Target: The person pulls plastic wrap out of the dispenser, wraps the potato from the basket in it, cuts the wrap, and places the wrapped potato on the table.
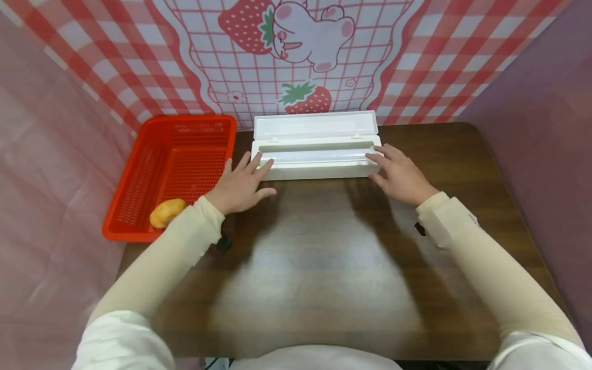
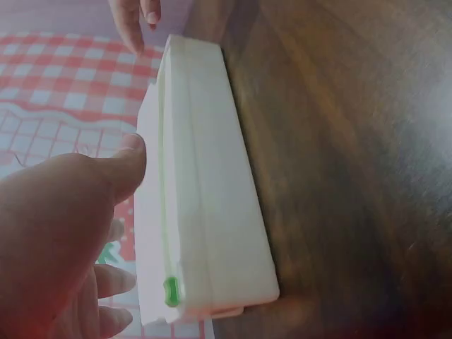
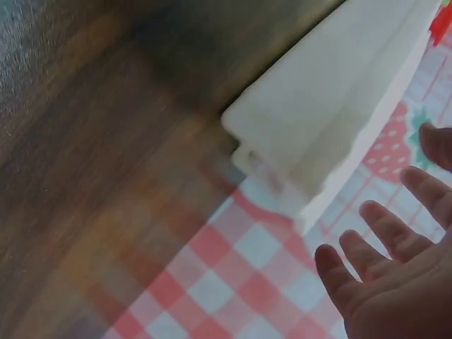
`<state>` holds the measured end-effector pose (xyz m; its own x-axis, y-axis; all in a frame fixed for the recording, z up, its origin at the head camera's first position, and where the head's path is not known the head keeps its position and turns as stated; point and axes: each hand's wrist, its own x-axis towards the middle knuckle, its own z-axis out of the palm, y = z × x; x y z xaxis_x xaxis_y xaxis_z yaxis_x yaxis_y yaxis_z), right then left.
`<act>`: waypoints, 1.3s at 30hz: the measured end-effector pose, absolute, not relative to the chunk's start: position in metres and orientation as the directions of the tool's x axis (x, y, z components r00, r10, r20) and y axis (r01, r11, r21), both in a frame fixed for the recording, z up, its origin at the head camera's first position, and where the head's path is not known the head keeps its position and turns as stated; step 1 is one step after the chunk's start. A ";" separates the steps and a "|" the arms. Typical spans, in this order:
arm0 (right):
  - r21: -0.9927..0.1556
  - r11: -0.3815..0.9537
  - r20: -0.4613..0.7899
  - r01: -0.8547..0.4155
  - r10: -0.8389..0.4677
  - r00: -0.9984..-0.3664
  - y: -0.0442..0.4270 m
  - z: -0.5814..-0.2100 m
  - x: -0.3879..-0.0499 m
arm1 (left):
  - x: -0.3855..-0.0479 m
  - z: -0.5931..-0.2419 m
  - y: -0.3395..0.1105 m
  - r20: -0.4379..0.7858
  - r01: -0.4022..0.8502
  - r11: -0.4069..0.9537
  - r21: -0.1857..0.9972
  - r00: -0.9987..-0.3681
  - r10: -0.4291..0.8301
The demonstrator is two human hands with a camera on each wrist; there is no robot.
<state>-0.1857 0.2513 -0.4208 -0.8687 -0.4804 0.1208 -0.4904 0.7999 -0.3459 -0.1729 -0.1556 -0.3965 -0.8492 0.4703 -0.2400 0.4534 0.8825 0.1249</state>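
A long white plastic wrap dispenser [image 1: 319, 171] stands at the back of the table with its lid [image 1: 316, 126] raised. Inside lies a pale, shiny roll [image 1: 319, 155], seemingly plastic wrap. In the left wrist view a small green slider [image 2: 171, 291] sits at the near end of a thin green strip. Over the dispenser's left end spreads my left hand [image 1: 240, 187], fingers extended, holding nothing. My right hand [image 1: 401, 177] is at the right end with its fingers loosely bent and apart; whether the fingertips touch the box cannot be made out.
A red plastic basket [image 1: 121, 200] stands at the left, holding a yellowish, potato-like item [image 1: 167, 213] in its near part. Behind the brown wooden table [image 1: 324, 277] hangs a red-and-white checked cloth [image 1: 430, 46] with strawberry prints. Pinkish sheets border both sides.
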 end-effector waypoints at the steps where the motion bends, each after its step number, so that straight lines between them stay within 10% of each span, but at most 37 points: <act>1: -0.360 0.799 0.133 -0.482 -0.468 -0.874 0.252 -0.422 -0.190 | -0.176 -0.397 -0.157 -0.242 0.443 0.887 0.130 -0.853 0.462; 39: -0.492 0.798 0.154 -0.348 -0.314 -0.937 0.247 -0.446 -0.236 | -0.236 -0.400 -0.158 -0.172 0.353 0.912 0.209 -0.905 0.389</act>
<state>-0.2361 0.2467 -0.4460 -0.9370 -0.3135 0.1540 -0.3479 0.7981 -0.4920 -0.2358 -0.1577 -0.3996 -0.9049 0.3893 -0.1718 0.3527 0.9121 0.2088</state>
